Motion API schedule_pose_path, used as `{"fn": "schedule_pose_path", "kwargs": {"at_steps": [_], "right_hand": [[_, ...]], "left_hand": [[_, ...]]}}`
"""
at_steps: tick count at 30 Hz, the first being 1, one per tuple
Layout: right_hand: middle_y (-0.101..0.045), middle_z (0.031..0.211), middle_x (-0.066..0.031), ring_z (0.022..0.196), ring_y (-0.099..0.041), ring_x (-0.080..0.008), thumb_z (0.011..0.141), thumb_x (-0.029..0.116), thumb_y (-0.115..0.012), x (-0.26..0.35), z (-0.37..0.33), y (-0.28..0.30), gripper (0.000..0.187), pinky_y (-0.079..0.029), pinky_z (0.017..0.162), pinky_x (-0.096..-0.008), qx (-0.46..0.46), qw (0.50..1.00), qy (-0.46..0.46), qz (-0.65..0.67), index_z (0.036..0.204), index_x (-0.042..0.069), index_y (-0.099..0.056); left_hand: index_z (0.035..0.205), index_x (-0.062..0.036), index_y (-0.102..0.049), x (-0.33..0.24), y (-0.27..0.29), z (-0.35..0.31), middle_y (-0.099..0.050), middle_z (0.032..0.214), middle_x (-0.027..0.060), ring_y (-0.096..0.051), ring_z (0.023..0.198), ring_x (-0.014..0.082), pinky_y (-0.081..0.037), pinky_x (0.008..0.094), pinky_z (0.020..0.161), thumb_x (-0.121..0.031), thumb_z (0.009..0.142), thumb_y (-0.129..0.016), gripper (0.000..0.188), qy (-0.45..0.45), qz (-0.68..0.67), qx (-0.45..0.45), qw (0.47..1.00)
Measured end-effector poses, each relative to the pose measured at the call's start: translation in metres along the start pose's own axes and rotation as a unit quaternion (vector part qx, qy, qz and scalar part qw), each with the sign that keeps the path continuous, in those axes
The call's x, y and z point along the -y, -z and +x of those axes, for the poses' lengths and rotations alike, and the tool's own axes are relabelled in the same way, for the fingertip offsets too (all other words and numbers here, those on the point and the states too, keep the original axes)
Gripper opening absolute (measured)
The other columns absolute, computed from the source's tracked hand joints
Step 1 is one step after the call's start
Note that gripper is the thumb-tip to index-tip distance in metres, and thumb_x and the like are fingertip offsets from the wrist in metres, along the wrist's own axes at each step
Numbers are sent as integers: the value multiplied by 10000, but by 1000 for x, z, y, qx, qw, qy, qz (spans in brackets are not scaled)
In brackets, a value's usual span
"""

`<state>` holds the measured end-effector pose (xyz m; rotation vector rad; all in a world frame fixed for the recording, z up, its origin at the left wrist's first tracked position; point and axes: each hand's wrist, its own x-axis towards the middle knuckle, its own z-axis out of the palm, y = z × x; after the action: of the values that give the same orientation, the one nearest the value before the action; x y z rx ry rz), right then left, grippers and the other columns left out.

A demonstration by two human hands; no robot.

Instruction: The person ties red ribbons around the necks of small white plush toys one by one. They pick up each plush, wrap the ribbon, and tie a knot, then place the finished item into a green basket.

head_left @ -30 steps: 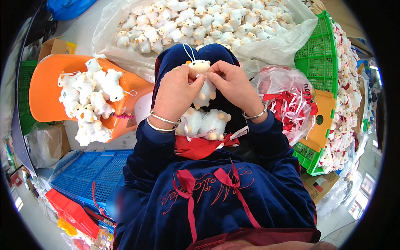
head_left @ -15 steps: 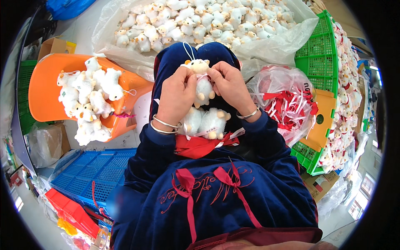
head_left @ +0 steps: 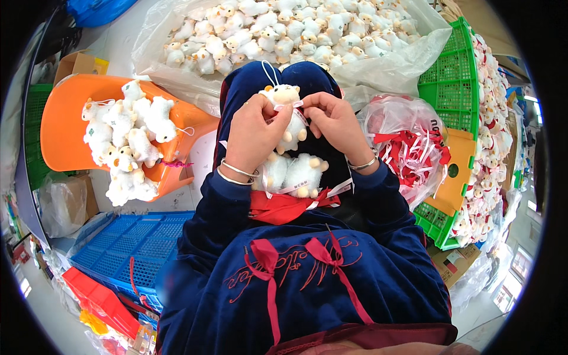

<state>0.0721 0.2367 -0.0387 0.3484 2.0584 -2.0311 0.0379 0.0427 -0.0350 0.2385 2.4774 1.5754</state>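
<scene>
A small white plush sheep [head_left: 290,131] with a tan muzzle and a hanging loop stands upright above my lap, facing me. A narrow white ribbon [head_left: 289,106] runs across its neck. On the left side of the neck, my left hand [head_left: 251,135] is closed, thumb and fingers pinching the ribbon against the toy. At the other side my right hand [head_left: 336,123] is closed in a pinch on the ribbon's right part. Just below, two more plush toys [head_left: 304,175] rest on my lap, with red cloth pieces [head_left: 275,206] bearing white ribbon ends beside them.
An orange chair [head_left: 65,127] at the left holds several plush toys. Ahead lies a plastic sheet [head_left: 152,56] heaped with more. To the right are a clear bag [head_left: 387,109] of red ribboned pieces and a green crate [head_left: 448,83]. A blue crate [head_left: 127,242] sits at lower left.
My right hand has drawn slightly right, away from the toy's neck, and its fingers have curled. The white ribbon now shows across the neck between my hands.
</scene>
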Motion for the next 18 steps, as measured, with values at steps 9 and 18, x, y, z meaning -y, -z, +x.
{"fn": "schedule_pose_path", "kwargs": {"at_steps": [9,18], "right_hand": [[-669,805,19,635,-544,-16,993,113,-681,2,1,-12,129,-439,539,-202,-24,1000,3,4,1025,-10,-700],[-665,767,-18,674,-580,-43,951,103,-692,-12,4,-19,133,-505,613,-235,-77,990,91,-75,938,-23,-652]], "left_hand": [[788,-10,-566,5,-8,1,-625,726,146,-639,648,311,-506,411,603,-296,863,-782,366,0,35,-20,999],[792,-31,-585,-2,-11,2,-639,742,134,-654,666,332,-511,434,603,-307,837,-759,330,24,87,-16,996]]}}
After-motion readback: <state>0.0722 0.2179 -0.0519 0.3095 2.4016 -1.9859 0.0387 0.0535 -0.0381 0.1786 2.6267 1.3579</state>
